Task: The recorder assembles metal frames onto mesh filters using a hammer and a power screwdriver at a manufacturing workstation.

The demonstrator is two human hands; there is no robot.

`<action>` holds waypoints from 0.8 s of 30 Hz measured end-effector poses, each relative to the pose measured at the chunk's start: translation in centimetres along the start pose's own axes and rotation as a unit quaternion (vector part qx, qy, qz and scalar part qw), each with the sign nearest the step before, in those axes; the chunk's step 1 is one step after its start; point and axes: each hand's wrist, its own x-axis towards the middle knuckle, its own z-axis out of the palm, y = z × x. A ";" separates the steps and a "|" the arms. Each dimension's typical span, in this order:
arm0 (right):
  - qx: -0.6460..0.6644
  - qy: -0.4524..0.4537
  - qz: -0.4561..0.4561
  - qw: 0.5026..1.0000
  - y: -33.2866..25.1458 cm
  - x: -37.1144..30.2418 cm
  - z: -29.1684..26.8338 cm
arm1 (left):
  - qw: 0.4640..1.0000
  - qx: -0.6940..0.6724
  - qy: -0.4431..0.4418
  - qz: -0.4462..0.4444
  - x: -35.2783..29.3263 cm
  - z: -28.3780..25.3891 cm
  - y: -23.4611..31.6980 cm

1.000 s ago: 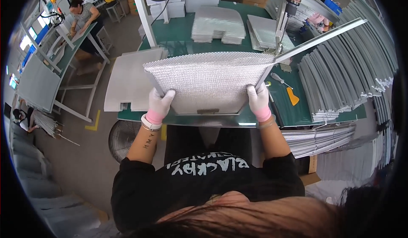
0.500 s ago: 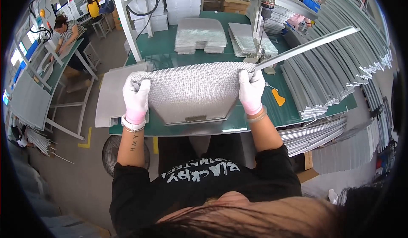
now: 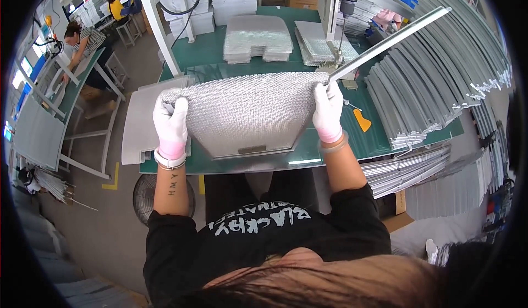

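Overall: green table [image 3: 206, 52], silver mesh panel [image 3: 250, 113] held tilted beside its near edge.
Grey strips [image 3: 434, 82], stacked along the right edge; grey sheets [image 3: 143, 121], near left corner; black shirt [image 3: 286, 239], pale lettering across; mesh panel, masking the table's middle; notched mesh stack [image 3: 257, 36], toward the far edge; left hand [image 3: 171, 120], gloved, grasping the panel's upper left corner; right hand [image 3: 328, 107], gloved, grasping its upper right; dark plate [image 3: 252, 149], panel's lower edge, markings unreadable.

Gloved fingers [image 3: 179, 111] grip mesh panel [image 3: 250, 110] at upper corners
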 end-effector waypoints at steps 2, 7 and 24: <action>0.049 0.034 0.004 0.998 -0.1 -0.2 0.4 | 1.000 0.000 -0.001 -0.005 -0.1 -0.1 -0.1; -0.110 0.040 -0.040 0.992 0.1 -1.1 0.6 | 1.000 0.002 0.019 -0.002 -0.4 0.2 0.5; -0.066 0.128 -0.108 0.984 0.4 -2.2 0.7 | 0.999 0.003 -0.017 0.049 -1.2 0.1 0.7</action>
